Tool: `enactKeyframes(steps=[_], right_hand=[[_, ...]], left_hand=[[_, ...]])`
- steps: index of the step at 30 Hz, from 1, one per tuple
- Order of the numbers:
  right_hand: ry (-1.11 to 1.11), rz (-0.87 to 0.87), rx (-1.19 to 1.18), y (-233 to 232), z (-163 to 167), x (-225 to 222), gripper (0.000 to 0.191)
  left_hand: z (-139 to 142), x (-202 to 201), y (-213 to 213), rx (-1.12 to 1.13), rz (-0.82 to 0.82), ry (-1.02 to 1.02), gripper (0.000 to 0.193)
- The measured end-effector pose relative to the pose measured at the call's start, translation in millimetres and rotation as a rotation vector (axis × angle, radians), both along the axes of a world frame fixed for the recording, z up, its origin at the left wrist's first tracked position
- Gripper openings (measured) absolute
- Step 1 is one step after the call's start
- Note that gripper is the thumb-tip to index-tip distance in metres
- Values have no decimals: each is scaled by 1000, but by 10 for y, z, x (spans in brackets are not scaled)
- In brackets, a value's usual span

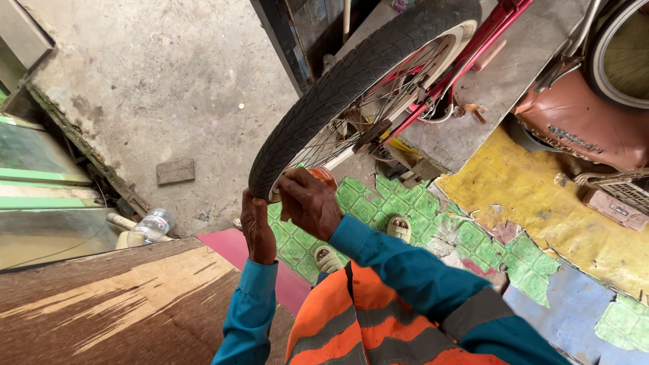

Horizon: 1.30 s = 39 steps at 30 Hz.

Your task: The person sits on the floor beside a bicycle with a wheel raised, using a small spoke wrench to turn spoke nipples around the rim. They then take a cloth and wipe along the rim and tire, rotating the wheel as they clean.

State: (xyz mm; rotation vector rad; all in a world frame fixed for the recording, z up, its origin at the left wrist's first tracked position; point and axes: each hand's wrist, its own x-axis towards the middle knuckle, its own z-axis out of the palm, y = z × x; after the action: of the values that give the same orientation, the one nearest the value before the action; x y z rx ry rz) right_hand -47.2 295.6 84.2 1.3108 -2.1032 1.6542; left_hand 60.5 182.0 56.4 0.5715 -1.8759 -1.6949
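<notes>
The tyre (338, 88) is black with a fine grooved tread, it sits on a white rim (433, 57) with thin silver spokes (392, 94), and the bicycle frame (473, 47) is red. The sleeves (399, 260) are teal blue, and the vest (358, 324) is bright orange with grey stripes. The floor mat (433, 216) has a green tile pattern beside a worn yellow sheet (541, 203), the concrete floor (169, 81) is grey, and the board (122, 304) is brown with pale streaks.

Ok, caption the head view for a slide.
Both hands, left and right, grip the black tyre of an upturned red bicycle.
</notes>
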Motion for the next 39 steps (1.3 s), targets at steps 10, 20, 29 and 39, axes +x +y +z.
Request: enactKeyframes(steps=[10, 20, 29, 39], right_hand=[[99, 174, 274, 31, 120, -344, 25], [-932, 112, -249, 38, -139, 94, 13], [-1276, -55, -231, -91, -458, 180, 26], [-1599, 297, -282, -216, -377, -91, 23]], left_hand=[[80, -45, -37, -78, 32, -55, 58], [264, -79, 36, -116, 54, -65, 58], [228, -45, 53, -92, 44, -94, 55], [183, -60, 68, -9, 26, -30, 54]])
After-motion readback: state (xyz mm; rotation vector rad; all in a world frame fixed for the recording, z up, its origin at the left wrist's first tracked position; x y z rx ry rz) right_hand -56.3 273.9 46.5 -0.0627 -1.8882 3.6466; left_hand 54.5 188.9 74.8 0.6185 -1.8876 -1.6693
